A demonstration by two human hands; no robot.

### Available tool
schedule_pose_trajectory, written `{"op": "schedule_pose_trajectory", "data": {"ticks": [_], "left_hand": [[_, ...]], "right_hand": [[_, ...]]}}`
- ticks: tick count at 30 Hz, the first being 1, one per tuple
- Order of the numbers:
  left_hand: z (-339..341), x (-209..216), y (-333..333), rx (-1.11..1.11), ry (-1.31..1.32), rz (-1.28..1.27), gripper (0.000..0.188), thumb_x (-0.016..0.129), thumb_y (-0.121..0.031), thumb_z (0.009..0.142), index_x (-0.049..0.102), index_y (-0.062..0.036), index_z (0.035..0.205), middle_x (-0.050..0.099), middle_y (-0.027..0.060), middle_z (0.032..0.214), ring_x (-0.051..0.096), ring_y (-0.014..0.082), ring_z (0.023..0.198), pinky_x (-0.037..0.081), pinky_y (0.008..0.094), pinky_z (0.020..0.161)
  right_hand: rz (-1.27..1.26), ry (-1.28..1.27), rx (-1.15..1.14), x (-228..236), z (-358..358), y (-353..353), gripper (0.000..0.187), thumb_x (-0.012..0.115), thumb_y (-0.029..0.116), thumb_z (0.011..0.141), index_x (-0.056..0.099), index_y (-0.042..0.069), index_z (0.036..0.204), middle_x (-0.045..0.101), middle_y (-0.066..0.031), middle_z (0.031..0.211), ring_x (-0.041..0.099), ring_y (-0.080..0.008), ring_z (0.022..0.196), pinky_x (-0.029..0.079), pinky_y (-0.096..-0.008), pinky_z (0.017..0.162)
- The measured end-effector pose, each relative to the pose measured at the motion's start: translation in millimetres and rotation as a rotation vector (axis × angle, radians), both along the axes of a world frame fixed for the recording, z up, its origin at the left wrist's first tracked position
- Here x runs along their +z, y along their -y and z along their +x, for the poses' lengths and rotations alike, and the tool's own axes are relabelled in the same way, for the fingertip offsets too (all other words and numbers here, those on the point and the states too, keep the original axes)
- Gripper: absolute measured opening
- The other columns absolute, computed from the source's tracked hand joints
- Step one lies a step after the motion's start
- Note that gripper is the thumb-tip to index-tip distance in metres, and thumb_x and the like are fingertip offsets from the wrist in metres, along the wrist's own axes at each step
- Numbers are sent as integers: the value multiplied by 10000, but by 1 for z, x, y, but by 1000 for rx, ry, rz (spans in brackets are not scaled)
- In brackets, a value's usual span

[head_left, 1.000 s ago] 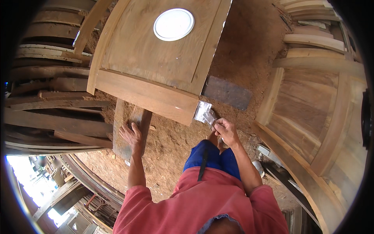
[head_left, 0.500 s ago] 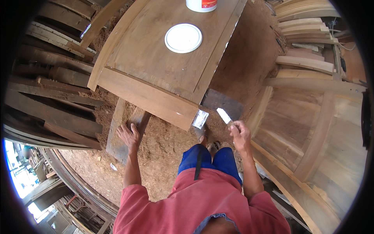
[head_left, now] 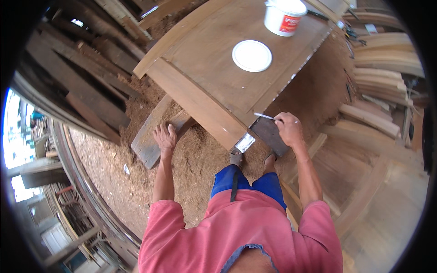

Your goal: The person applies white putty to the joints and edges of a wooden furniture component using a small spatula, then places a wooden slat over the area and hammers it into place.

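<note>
My right hand (head_left: 290,128) is closed around a small flat spreader (head_left: 264,116) whose blade is coated white; its handle is mostly hidden in my fingers. The blade, seen nearly edge-on, is close to the near right corner of a wooden panel (head_left: 200,59). White paste (head_left: 245,142) covers the end of the panel's near rail (head_left: 195,100). My left hand (head_left: 165,136) holds nothing, its fingers apart, over a worn plank (head_left: 152,120) below the panel; I cannot tell whether it touches it. On the panel lie a round white lid (head_left: 251,56) and a white bucket (head_left: 285,18) with a red label.
Sawdust and shavings cover the floor (head_left: 109,177). Dark boards (head_left: 86,91) are piled at left, and pale curved lumber (head_left: 387,54) is stacked at right. Another panelled wooden piece (head_left: 341,159) lies beside my right arm. A dark block (head_left: 271,136) sits by my feet.
My view has turned, so the panel, lid and bucket appear further right and the bucket shows more fully. My right hand has risen toward the panel's corner and the spreader has tilted edge-on.
</note>
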State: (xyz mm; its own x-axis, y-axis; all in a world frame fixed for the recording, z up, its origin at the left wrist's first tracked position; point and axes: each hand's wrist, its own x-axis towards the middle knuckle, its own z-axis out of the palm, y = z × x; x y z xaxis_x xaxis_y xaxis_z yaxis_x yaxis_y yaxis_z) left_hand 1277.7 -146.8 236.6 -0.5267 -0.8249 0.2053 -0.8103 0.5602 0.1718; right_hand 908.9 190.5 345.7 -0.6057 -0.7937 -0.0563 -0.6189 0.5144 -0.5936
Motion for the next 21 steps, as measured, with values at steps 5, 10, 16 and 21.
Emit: {"op": "schedule_pose_trajectory", "data": {"ticks": [5, 10, 16, 21], "left_hand": [[-13, 3, -79, 219, -272, 197, 439, 423, -315, 1004, 502, -26, 1325, 554, 245, 1239, 469, 421, 1217, 298, 524, 1088], [-27, -34, -159, 430, -692, 463, 474, 393, -335, 1008, 473, -2, 1336, 576, 193, 1148, 542, 338, 1064, 409, 444, 954], [-101, -16, -156, 827, -1152, 988, 411, 354, -392, 1019, 459, -57, 1232, 522, 64, 917, 449, 120, 667, 396, 285, 600], [-152, 18, -140, 718, -1240, 1074, 460, 326, -395, 1033, 465, -12, 1246, 587, 193, 1167, 613, 240, 863, 489, 374, 768]], "right_hand": [[-150, 313, -43, 13, -15, 9, 189, 649, 92, 866, 627, 25, 1042, 701, -184, 902, 682, -374, 850, 530, -426, 746], [-144, 372, 165, 7, -28, 10, 205, 640, 97, 869, 618, -3, 1047, 688, -178, 879, 694, -279, 833, 530, -376, 742], [-215, 394, 207, 30, -81, 7, 186, 618, 112, 876, 615, 1, 1026, 688, -184, 880, 678, -359, 827, 523, -422, 748], [-261, 581, 72, 22, -137, -3, 168, 573, 99, 893, 632, -4, 1011, 645, -75, 789, 614, -139, 692, 499, -315, 637]]}}
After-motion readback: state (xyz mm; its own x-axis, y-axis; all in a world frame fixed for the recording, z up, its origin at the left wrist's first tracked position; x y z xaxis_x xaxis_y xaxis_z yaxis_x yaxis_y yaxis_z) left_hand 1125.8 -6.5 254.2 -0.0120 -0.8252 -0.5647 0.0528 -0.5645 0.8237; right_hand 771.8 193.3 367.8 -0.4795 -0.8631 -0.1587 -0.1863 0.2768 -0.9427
